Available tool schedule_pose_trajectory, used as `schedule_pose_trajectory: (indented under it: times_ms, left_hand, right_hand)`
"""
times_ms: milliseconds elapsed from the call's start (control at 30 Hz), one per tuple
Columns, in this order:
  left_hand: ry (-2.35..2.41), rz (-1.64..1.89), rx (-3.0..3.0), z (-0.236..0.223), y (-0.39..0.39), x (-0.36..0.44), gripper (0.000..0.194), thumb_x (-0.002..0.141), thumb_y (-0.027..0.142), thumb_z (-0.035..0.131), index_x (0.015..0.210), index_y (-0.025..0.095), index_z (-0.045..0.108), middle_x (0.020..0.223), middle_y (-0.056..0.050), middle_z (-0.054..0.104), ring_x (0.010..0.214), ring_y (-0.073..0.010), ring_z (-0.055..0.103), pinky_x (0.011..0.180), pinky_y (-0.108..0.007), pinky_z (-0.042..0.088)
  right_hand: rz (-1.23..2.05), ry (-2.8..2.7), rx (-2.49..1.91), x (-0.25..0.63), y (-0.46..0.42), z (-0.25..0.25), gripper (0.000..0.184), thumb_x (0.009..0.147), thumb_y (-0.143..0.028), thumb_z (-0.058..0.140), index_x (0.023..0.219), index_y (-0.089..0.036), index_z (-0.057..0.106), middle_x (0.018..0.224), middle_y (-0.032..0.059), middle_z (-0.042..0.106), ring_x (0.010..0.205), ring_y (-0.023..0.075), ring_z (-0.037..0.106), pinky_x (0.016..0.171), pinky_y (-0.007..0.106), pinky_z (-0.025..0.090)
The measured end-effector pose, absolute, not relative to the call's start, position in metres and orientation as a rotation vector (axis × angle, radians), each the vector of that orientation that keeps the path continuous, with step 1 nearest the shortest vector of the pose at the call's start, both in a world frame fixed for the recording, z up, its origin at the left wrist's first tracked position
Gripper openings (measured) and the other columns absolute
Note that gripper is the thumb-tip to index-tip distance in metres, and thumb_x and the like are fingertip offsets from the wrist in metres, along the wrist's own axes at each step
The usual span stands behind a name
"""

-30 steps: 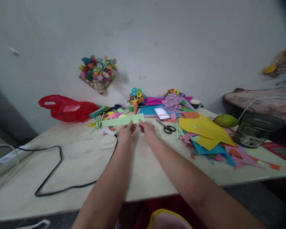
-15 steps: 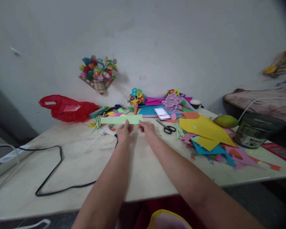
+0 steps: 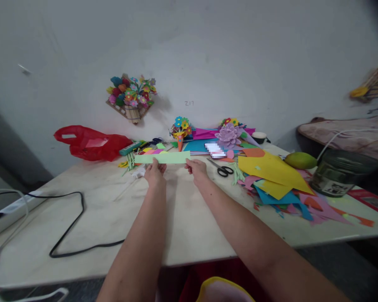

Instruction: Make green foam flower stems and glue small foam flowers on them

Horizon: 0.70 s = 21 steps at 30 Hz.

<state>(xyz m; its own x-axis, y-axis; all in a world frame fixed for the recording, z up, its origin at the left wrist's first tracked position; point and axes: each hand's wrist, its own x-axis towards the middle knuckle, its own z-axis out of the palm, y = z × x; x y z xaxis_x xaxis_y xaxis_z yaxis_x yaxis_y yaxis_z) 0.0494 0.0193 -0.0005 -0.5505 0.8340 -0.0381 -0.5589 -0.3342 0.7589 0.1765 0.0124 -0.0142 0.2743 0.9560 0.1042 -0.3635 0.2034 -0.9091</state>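
Left hand (image 3: 156,169): pinching green strip (image 3: 173,157), fingers closing on it.
Right hand (image 3: 195,168): gripping strip's right end.

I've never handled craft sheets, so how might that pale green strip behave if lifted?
The pale green strip looks thin, so probably light. It may be slightly stiff: its end beyond the left hand barely droops.

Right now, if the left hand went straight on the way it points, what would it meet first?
Past the green strip it holds, the left hand would probably meet the coloured pieces behind, though its height above the table is unclear.
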Motion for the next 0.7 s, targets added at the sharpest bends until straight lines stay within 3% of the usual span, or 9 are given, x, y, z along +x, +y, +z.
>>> schedule_pose_trajectory:
  times_ms: [233,467,567,700]
  left_hand:
    - [0.991,2.097,0.337,0.002,0.021,0.031,0.015,0.08,0.025,0.05,0.07,0.015,0.045,0.054,0.003,0.053,0.044,-0.0058,0.052,0.053,-0.02,0.049]
    - [1.04,2.108,0.222,0.003,0.028,0.024,0.026,0.089,0.03,0.023,0.079,0.016,0.042,0.058,-0.002,0.058,0.046,-0.0103,0.057,0.048,-0.022,0.047]
    - [1.045,2.012,0.348,0.001,0.027,0.038,0.028,0.089,0.035,0.027,0.077,0.015,0.043,0.057,-0.002,0.058,0.044,-0.0093,0.055,0.048,-0.022,0.047]
    - [0.984,1.835,0.601,-0.006,0.02,0.063,0.028,0.075,0.043,0.054,0.078,0.016,0.046,0.065,-0.003,0.061,0.049,-0.0095,0.057,0.052,-0.022,0.047]
  right_hand:
    - [1.049,-0.735,-0.93,0.191,0.02,-0.013,0.021,0.061,-0.022,0.063,0.047,-0.015,0.049,0.039,-0.0033,0.05,0.034,0.0036,0.037,0.034,0.017,0.026]
    - [0.969,-0.551,-0.929,0.211,0.03,-0.014,0.017,0.063,-0.02,0.061,0.052,-0.015,0.05,0.04,-0.0052,0.049,0.033,0.0032,0.036,0.032,0.016,0.027]
    - [0.992,-0.583,-0.905,0.208,0.029,-0.014,0.018,0.063,-0.023,0.063,0.052,-0.014,0.051,0.041,-0.0044,0.051,0.033,0.0033,0.037,0.032,0.016,0.028]
    - [1.026,-0.648,-0.865,0.199,0.025,-0.016,0.02,0.061,-0.027,0.064,0.052,-0.014,0.052,0.043,-0.0029,0.053,0.035,0.0035,0.038,0.033,0.016,0.027]
